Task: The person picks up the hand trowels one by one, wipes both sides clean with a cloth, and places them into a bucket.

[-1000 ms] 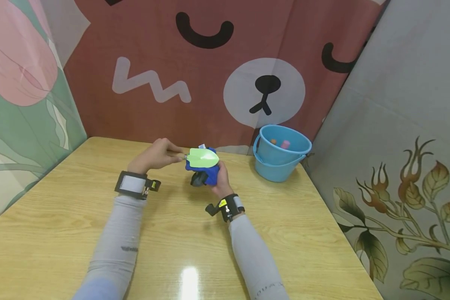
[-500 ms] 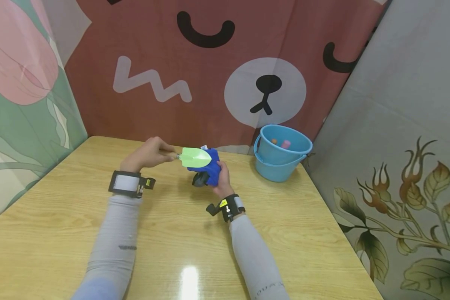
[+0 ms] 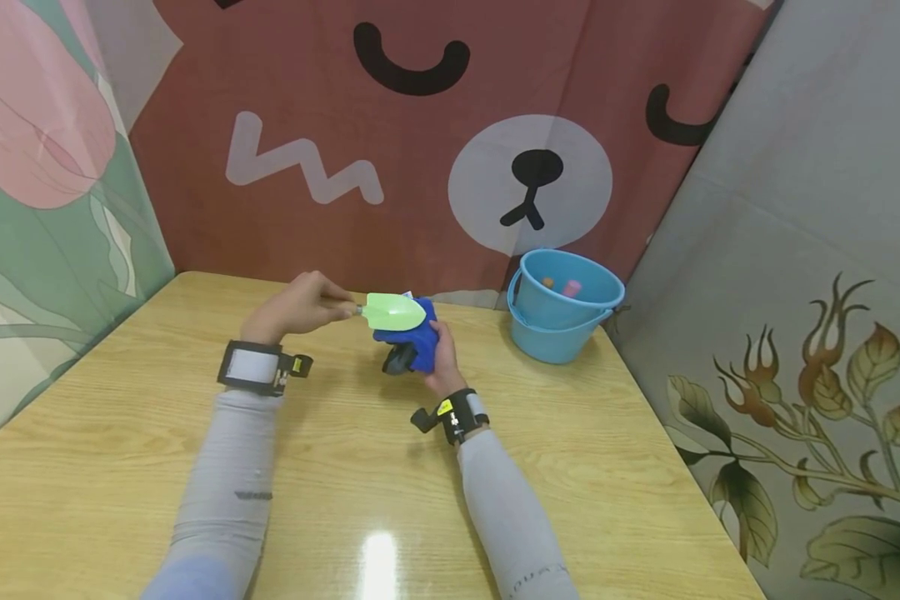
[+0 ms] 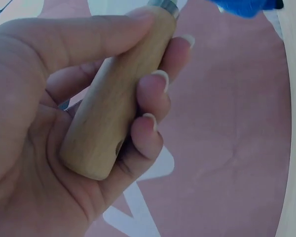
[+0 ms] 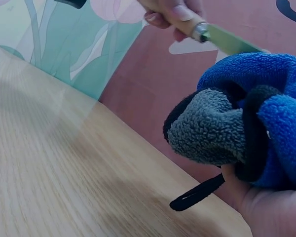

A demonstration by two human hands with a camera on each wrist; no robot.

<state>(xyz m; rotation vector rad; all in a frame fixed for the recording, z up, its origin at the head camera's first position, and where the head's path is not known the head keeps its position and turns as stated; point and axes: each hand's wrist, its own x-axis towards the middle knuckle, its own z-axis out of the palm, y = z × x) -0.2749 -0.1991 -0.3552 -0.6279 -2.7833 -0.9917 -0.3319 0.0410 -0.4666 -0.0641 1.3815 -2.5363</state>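
Note:
My left hand (image 3: 297, 307) grips the wooden handle (image 4: 121, 89) of a small garden trowel, thumb along the top and fingers curled underneath. The trowel's light green blade (image 3: 395, 312) points right and overlaps a bunched blue and grey cloth (image 3: 422, 346). That cloth, fluffy with black edging and a black hanging loop (image 5: 197, 193), is held in my right hand (image 3: 444, 360). In the right wrist view the blade's far end disappears behind the blue folds (image 5: 251, 69). Both hands are raised over the table's far half.
A light blue bucket (image 3: 551, 329) with its handle down stands at the back right of the wooden table (image 3: 360, 483). Inside it lie a pink item (image 3: 572, 288) and an orange one. Printed curtains hang close behind and on both sides.
The left hand has drawn the trowel leftward across the cloth, then shifted it slightly back to the right. The right hand with the cloth stays nearly in place.

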